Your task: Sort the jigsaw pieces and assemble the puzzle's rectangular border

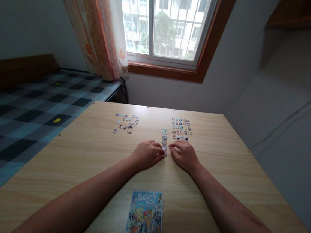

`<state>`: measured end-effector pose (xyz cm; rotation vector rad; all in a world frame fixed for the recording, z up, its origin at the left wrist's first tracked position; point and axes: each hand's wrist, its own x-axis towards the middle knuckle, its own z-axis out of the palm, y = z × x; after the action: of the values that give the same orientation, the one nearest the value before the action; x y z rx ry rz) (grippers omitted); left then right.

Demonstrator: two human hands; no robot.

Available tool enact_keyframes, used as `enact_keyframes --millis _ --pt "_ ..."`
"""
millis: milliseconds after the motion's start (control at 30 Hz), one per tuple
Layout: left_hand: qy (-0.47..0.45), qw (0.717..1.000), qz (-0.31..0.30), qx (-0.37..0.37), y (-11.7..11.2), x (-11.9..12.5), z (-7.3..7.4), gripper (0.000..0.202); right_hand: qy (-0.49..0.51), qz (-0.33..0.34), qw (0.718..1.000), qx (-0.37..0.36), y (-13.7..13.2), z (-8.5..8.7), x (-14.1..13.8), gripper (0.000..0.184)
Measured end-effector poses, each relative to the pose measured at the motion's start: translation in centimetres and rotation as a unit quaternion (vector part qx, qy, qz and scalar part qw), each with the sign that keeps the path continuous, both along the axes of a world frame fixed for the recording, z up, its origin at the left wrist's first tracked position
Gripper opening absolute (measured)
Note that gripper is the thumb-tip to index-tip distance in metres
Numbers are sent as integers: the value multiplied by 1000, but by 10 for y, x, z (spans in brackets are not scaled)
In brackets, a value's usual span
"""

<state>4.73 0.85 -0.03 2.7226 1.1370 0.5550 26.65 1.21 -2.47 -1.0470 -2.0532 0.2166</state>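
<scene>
A narrow strip of joined jigsaw pieces [164, 137] runs away from me near the middle of the wooden table [104, 167]. My left hand [148, 155] is closed, its fingertips pressed at the strip's near end and partly covering it. Just right of the strip, my right hand [184, 154] has thumb and fingers drawn together in a pinch. Whatever lies between those fingertips is too small to make out. Beyond my right hand, loose jigsaw pieces [181, 128] lie in several rows. More scattered pieces [126, 119] are at the back left.
A blue picture sheet or box marked "Bluey" [145, 221] lies at the near edge, between my forearms. A bed with checked cover [32, 105] stands left of the table. Behind are a barred window [178, 24] and a patterned curtain [99, 22].
</scene>
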Motion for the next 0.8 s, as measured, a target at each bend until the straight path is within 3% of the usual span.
enact_keyframes --millis 133,233,533,800 --pt "-78 995 37 -45 6 -3 -3 19 15 -21 1000 -12 -1 0 2 13" --pt "-101 993 32 -60 10 -6 -5 19 6 -22 1000 -22 -2 0 2 13" --pt "-67 997 -30 -33 11 -9 -9 27 -18 -7 999 -46 -4 5 2 13" --pt "-83 995 -31 -38 11 -6 -7 30 -46 8 997 -59 -8 6 4 13"
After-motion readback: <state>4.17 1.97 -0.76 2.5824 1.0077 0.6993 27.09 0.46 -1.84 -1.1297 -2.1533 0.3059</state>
